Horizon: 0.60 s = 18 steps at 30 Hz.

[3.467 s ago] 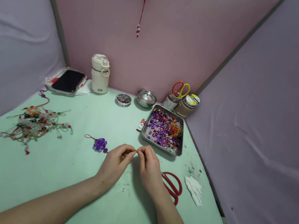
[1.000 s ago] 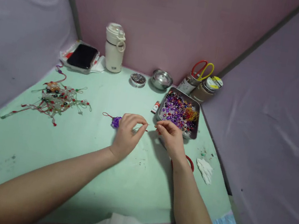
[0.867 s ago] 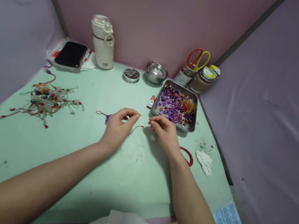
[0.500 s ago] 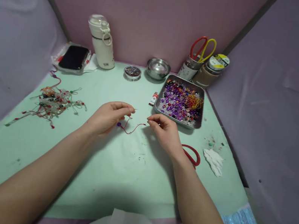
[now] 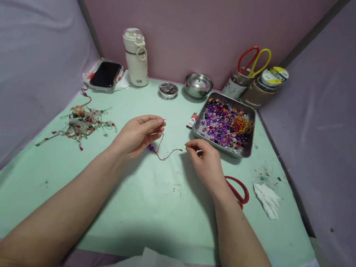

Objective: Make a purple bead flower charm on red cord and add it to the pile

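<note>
The left hand (image 5: 136,138) seems to pinch a red cord (image 5: 164,159), its far end near the right hand (image 5: 206,162).

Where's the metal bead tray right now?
In the head view, the bead tray sits right of centre, just beyond the right hand, with the steel bowl near its far left corner.

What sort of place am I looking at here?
Likely a small beadwork or craft station: a table screened by cloth-like panels. A metal tray of loose beads, a pile of beaded strings and the red cord at the left hand suggest it.
</note>
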Each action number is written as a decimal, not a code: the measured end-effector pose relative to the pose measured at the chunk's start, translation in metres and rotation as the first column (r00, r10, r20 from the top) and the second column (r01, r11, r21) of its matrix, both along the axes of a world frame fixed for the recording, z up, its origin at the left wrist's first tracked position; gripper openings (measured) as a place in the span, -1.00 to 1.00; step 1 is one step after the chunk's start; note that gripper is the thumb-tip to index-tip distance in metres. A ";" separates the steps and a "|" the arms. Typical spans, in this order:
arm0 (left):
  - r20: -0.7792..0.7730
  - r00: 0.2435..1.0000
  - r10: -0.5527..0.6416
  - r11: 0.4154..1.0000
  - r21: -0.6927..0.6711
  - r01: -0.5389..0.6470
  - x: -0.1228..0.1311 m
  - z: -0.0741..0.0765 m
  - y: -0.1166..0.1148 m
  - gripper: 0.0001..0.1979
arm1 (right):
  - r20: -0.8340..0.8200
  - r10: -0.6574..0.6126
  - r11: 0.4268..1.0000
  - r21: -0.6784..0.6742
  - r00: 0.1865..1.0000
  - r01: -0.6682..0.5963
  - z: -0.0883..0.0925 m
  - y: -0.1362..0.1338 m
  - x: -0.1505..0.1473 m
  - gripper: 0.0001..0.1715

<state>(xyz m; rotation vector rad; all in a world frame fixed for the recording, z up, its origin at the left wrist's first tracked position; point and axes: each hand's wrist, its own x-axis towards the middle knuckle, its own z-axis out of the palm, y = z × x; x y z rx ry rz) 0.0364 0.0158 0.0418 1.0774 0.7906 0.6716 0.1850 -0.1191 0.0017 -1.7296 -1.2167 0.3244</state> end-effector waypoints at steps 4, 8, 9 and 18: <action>0.032 0.999 -0.013 0.999 -0.029 0.014 -0.002 -0.005 -0.004 -0.77 | 0.215 -0.291 0.932 0.282 0.932 0.226 0.007 -0.004 0.016 -0.84; 0.034 0.999 -0.007 1.000 -0.009 0.008 -0.004 -0.006 -0.004 -0.76 | 0.173 -0.452 0.859 0.348 0.875 0.375 0.005 -0.006 0.037 -0.88; 0.033 0.999 -0.008 1.000 0.007 0.007 -0.003 -0.006 -0.005 -0.76 | 0.130 -0.445 0.860 0.336 0.886 0.383 0.004 -0.006 0.039 -0.89; -0.244 0.969 -0.034 0.896 0.421 0.138 0.001 -0.013 -0.036 -0.81 | -0.576 0.030 0.986 0.152 0.817 0.071 0.003 0.005 0.000 -0.84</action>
